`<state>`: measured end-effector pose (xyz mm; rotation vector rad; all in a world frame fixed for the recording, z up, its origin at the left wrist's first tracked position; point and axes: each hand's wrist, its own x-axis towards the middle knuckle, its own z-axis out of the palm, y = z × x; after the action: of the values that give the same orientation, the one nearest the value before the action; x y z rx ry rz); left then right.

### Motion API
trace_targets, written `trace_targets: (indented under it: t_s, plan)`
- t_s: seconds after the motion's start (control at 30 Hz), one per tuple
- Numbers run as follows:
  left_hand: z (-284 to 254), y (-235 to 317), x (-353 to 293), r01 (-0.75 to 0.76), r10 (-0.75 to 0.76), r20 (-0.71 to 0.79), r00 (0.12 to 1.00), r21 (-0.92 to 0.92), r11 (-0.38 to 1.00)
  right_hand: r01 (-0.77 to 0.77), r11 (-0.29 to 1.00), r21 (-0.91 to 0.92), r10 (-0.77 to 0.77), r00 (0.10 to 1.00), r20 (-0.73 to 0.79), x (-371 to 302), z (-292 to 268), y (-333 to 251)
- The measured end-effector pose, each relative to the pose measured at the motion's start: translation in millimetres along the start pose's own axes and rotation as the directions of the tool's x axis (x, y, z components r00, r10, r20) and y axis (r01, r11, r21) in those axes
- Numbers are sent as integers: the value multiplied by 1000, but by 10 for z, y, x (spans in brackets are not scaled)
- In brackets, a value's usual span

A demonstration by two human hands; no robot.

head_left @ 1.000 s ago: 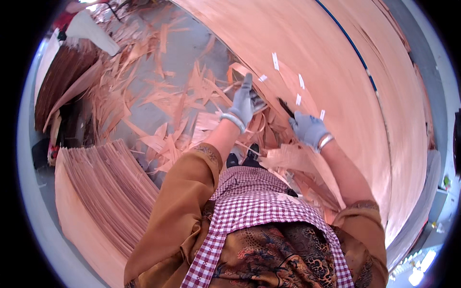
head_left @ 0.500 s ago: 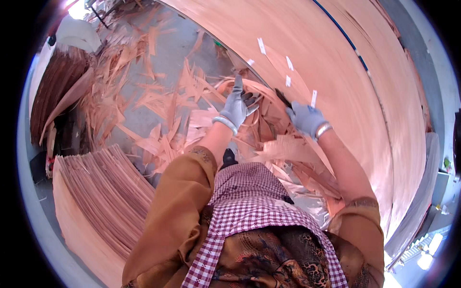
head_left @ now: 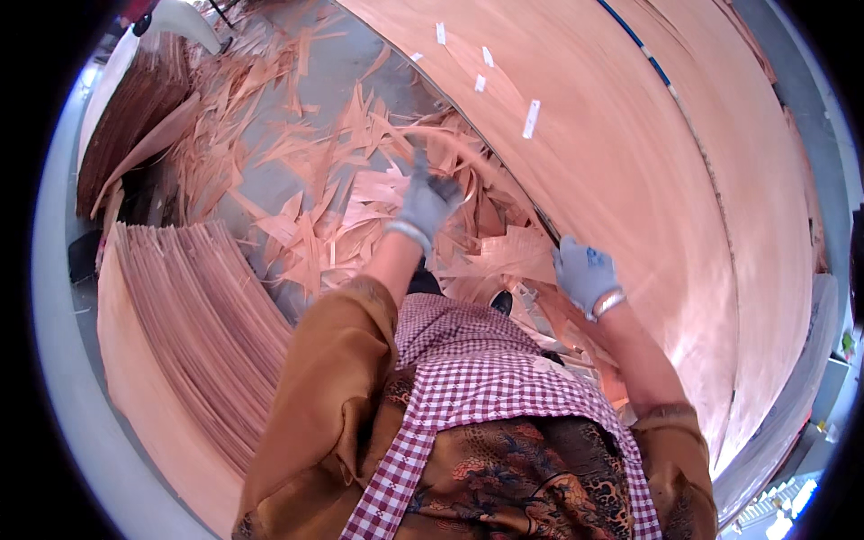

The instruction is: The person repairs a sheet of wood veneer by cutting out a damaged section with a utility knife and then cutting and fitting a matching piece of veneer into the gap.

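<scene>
The big pinkish wood sheet [head_left: 621, 189] was the largest thing, and it spread out on my right, with its long edge running down toward my right hand. A tall pile of thin sheets [head_left: 193, 342] stood on my left. Between them, lots of torn wood scraps [head_left: 371, 196] lay all over the floor. My checked apron [head_left: 531, 396] hung down my front. My left hand [head_left: 423, 205], in a gray glove, was over the scraps. It looked blurry, with one finger poking up, so I can't tell if it gripped anything. My right hand [head_left: 585, 273], also gloved, was beside the sheet's edge, with its fingers curled tight around a thin dark tool [head_left: 547, 225]. The tool's tip pointed away from me, along that edge. Little white tape pieces [head_left: 531, 119] sat on the sheet, farther off.
</scene>
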<state>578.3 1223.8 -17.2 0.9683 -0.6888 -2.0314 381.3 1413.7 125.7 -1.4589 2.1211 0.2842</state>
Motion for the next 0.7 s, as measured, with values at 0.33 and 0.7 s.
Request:
trace_targets:
  t_s: [0.33,0.7]
  plan:
    - [760,-528,-1389,369,-378,122,918,86,925,231,973,-11,-231,971,-68,238,-354,200]
    - [863,-654,-1488,394,-406,99,909,120,911,184,977,-109,-189,981,-38,399,-259,43]
